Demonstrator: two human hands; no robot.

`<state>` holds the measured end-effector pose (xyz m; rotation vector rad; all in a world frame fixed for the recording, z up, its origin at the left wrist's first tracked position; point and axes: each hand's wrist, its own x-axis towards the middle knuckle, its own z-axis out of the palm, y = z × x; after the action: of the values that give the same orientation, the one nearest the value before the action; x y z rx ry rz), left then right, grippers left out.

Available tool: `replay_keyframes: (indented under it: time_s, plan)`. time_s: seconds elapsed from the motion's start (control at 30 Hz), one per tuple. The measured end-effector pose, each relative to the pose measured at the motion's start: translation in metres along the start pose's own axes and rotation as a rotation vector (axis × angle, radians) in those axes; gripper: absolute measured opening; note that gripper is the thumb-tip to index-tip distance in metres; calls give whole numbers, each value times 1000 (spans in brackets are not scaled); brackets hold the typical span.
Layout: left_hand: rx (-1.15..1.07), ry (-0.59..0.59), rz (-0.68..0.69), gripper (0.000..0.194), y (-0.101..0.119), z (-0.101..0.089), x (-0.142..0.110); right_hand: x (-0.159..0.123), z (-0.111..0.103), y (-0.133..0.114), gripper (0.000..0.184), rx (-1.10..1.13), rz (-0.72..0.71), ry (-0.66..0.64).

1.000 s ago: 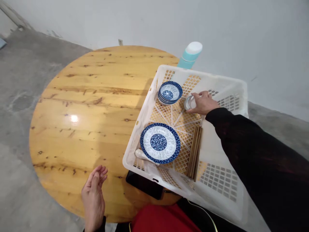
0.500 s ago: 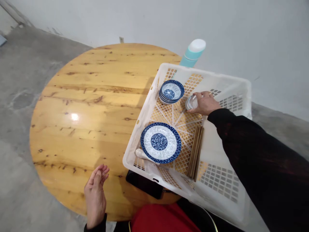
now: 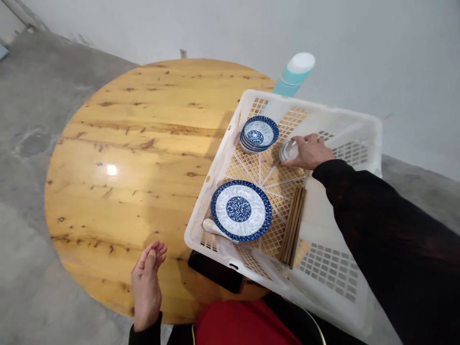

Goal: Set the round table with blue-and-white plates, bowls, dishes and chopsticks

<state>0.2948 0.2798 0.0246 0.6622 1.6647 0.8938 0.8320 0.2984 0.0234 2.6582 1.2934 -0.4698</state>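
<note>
The right hand [image 3: 309,152] grips what seems a small glass cup [image 3: 288,151] inside the white plastic crate [image 3: 219,177]; the left hand [image 3: 146,285] stays open and empty beside the round wooden table [image 3: 125,143].

Your right hand [image 3: 308,152] grips a small clear cup [image 3: 288,151], tilted on its side, low in the white plastic crate [image 3: 323,108], just beside the stacked blue-and-white bowls [image 3: 259,133].

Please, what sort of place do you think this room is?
Probably a plain, unfinished room used for simple meals or dish handling, though I cannot be sure. It has a bare concrete floor, a round wooden table, and a white plastic crate holding blue-and-white dishes and chopsticks.
</note>
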Motion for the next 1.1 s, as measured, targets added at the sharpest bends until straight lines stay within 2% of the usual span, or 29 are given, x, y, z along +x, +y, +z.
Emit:
replay_keyframes:
  time_s: [0.27,0.53,0.83,1.0,1.1]
  plan:
    - [5,-38,11,60,-2,0,4,-3,1,1,98,52,-2,25]
    - [14,-25,16,60,-5,-1,6,-6,1,-1,98,75,15,68]
    - [9,-38,14,60,-6,0,6,-3,5,3,105,30,10,80]
    - [-7,-60,16,58,-4,1,3,-13,4,4,109,-12,24,122]
    - [-20,-87,30,57,-5,-1,1,-26,-1,7,105,-22,-18,186]
